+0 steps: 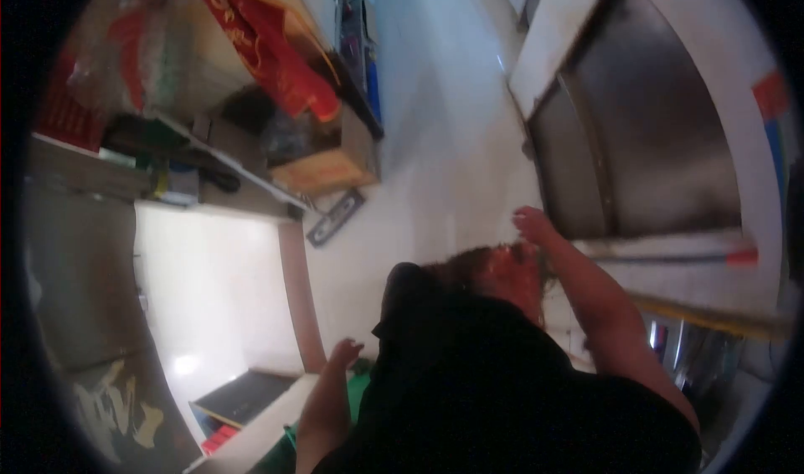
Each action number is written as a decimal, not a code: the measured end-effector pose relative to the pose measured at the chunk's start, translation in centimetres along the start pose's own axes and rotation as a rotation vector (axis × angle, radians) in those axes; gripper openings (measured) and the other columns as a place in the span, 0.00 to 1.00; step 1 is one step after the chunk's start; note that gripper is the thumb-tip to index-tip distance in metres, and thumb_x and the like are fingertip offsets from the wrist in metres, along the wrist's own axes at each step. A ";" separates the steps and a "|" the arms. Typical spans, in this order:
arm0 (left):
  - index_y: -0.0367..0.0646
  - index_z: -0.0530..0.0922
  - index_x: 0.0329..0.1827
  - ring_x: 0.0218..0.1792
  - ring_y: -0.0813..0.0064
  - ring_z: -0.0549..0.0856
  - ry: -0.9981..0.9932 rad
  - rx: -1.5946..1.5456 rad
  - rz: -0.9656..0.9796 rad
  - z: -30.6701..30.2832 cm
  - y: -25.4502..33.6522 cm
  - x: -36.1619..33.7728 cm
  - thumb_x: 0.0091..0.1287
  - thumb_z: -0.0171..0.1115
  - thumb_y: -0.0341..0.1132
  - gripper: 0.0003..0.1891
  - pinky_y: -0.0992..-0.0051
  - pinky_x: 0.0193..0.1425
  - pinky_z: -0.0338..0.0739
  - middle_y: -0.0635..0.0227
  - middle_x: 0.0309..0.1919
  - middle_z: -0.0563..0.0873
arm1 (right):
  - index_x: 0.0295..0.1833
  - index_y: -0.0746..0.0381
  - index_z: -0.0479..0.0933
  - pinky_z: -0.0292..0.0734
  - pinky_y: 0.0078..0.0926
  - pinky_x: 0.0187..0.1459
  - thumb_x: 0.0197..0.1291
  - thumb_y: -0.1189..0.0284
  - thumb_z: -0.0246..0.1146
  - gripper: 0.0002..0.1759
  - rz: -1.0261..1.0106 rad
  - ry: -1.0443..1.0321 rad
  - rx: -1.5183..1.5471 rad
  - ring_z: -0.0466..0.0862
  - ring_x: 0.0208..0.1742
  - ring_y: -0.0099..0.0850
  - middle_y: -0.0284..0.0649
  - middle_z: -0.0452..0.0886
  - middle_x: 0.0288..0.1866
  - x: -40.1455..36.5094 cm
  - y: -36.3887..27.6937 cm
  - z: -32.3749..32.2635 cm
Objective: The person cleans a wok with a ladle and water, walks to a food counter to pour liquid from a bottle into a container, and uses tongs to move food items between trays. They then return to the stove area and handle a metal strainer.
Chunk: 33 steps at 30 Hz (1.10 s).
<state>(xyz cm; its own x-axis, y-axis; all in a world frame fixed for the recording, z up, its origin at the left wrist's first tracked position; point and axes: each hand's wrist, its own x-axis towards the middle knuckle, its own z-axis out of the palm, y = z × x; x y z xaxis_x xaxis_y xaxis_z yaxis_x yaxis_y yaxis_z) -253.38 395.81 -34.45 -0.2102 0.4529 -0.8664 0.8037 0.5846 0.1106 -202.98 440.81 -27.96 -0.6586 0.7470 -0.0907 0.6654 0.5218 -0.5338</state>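
1. Dark clothing (502,382) on the person's torso lies nearest the lens and fills the bottom of the frame, with a bare arm at either side of it.
2. At the left, the left hand (345,352) hangs over the end of the white counter (251,434), near it but apart from it. Its fingers droop loosely, about half open, and hold nothing. A green object (362,390) shows just beside that forearm.
3. At mid-frame, the hair (490,265) is the thing being handled. It sits just above the dark collar, reddish-brown, tousled and smeared by blur.
4. The right hand (532,221) is raised to the far edge of the hair with its fingers curled inward. The blur is too heavy to tell whether it grips a strand or only touches it.
5. Judging from this, the step in hand is tending the hair one-handed while the left hand idles. A next move calls for a surer hold on the hair and some elbow room, since the steel door (645,114) stands close behind the raised hand.
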 end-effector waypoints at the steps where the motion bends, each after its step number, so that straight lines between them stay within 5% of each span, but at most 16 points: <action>1: 0.40 0.74 0.56 0.56 0.56 0.75 -0.072 -0.133 -0.102 -2.6 1.4 -0.4 0.61 0.56 0.57 0.31 0.64 0.63 0.67 0.53 0.53 0.78 | 0.45 0.61 0.75 0.77 0.35 0.42 0.56 0.67 0.60 0.13 0.129 -0.021 0.242 0.82 0.40 0.39 0.47 0.81 0.37 6.3 -3.4 -2.5; 2: 0.39 0.76 0.53 0.54 0.56 0.77 -0.267 0.088 -0.039 -3.3 0.6 2.7 0.61 0.56 0.57 0.29 0.63 0.61 0.69 0.53 0.52 0.79 | 0.47 0.61 0.74 0.77 0.35 0.41 0.57 0.66 0.60 0.14 0.263 -0.012 0.481 0.82 0.41 0.38 0.47 0.81 0.38 12.7 -7.1 -5.3; 4: 0.39 0.82 0.41 0.46 0.54 0.81 -0.014 0.290 0.227 -1.2 -3.5 11.1 0.60 0.56 0.56 0.25 0.62 0.53 0.73 0.50 0.40 0.83 | 0.49 0.60 0.74 0.77 0.35 0.41 0.58 0.65 0.61 0.16 0.393 -0.068 0.609 0.81 0.43 0.38 0.46 0.82 0.38 22.0 -10.2 -8.7; 6: 0.39 0.83 0.37 0.42 0.53 0.82 -0.268 0.221 -0.036 -14.7 4.1 12.7 0.58 0.57 0.57 0.26 0.61 0.49 0.74 0.47 0.34 0.83 | 0.52 0.59 0.74 0.75 0.38 0.44 0.57 0.62 0.60 0.19 0.266 -0.138 0.420 0.80 0.44 0.41 0.47 0.82 0.40 28.9 -11.3 -9.8; 10: 0.38 0.82 0.34 0.40 0.53 0.82 -0.096 0.207 0.204 -35.4 13.8 25.5 0.57 0.57 0.55 0.25 0.59 0.46 0.74 0.50 0.33 0.83 | 0.56 0.58 0.72 0.71 0.39 0.55 0.58 0.58 0.58 0.24 0.357 -0.264 0.093 0.77 0.53 0.45 0.50 0.78 0.50 35.2 -5.2 -7.3; 12: 0.39 0.80 0.38 0.42 0.55 0.81 0.217 0.204 0.464 -43.1 18.7 32.5 0.58 0.56 0.53 0.23 0.59 0.48 0.73 0.50 0.39 0.82 | 0.61 0.55 0.69 0.70 0.42 0.57 0.55 0.54 0.60 0.29 0.463 -0.417 0.005 0.75 0.56 0.48 0.52 0.74 0.54 36.4 -2.2 -8.1; 14: 0.39 0.78 0.47 0.50 0.55 0.79 0.086 0.066 0.487 -54.1 28.3 34.4 0.59 0.56 0.53 0.25 0.62 0.54 0.72 0.51 0.48 0.79 | 0.62 0.52 0.69 0.71 0.44 0.56 0.56 0.51 0.60 0.30 0.480 -0.592 0.064 0.74 0.56 0.49 0.53 0.73 0.56 38.5 -0.7 -12.3; 17: 0.40 0.73 0.58 0.57 0.56 0.75 0.097 -0.082 0.437 -68.3 43.1 34.3 0.60 0.55 0.52 0.29 0.64 0.61 0.69 0.53 0.57 0.76 | 0.57 0.54 0.75 0.73 0.42 0.52 0.62 0.50 0.53 0.25 0.447 -0.361 0.342 0.79 0.49 0.48 0.53 0.79 0.49 42.4 5.2 -13.1; 21: 0.36 0.68 0.61 0.54 0.57 0.77 0.374 -0.098 0.496 -79.7 55.8 41.2 0.57 0.63 0.48 0.33 0.64 0.60 0.70 0.52 0.55 0.76 | 0.45 0.58 0.81 0.75 0.35 0.46 0.58 0.53 0.58 0.21 0.575 -0.377 0.156 0.82 0.43 0.41 0.48 0.83 0.37 54.3 13.4 -16.1; 24: 0.36 0.60 0.66 0.58 0.53 0.73 0.673 -0.490 0.379 -88.1 60.6 43.9 0.54 0.67 0.46 0.40 0.64 0.64 0.66 0.47 0.58 0.72 | 0.43 0.60 0.80 0.74 0.41 0.48 0.58 0.53 0.58 0.21 0.701 -0.434 0.077 0.80 0.46 0.46 0.49 0.82 0.41 66.1 17.6 -23.0; 28: 0.30 0.49 0.69 0.67 0.49 0.59 1.154 -0.968 0.050 -102.5 61.9 45.4 0.49 0.71 0.45 0.51 0.63 0.71 0.55 0.41 0.65 0.58 | 0.45 0.61 0.79 0.75 0.37 0.47 0.56 0.55 0.60 0.21 0.472 -0.372 0.036 0.81 0.44 0.43 0.48 0.82 0.40 81.1 23.1 -32.0; 33: 0.27 0.44 0.69 0.69 0.50 0.55 1.588 -1.374 -0.405 -115.3 58.1 49.6 0.45 0.74 0.42 0.56 0.62 0.73 0.50 0.43 0.67 0.54 | 0.47 0.61 0.78 0.76 0.35 0.45 0.54 0.57 0.62 0.20 0.310 -0.329 0.065 0.82 0.42 0.40 0.46 0.83 0.38 101.0 23.5 -38.9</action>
<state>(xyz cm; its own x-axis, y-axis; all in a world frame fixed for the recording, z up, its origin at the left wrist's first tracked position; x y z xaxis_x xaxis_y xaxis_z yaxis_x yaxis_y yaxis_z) -281.29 529.86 -14.80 -0.9826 -0.1831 0.0313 -0.0518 0.4317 0.9005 -240.19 544.50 -16.96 -0.5156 0.6879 -0.5109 0.8320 0.2593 -0.4904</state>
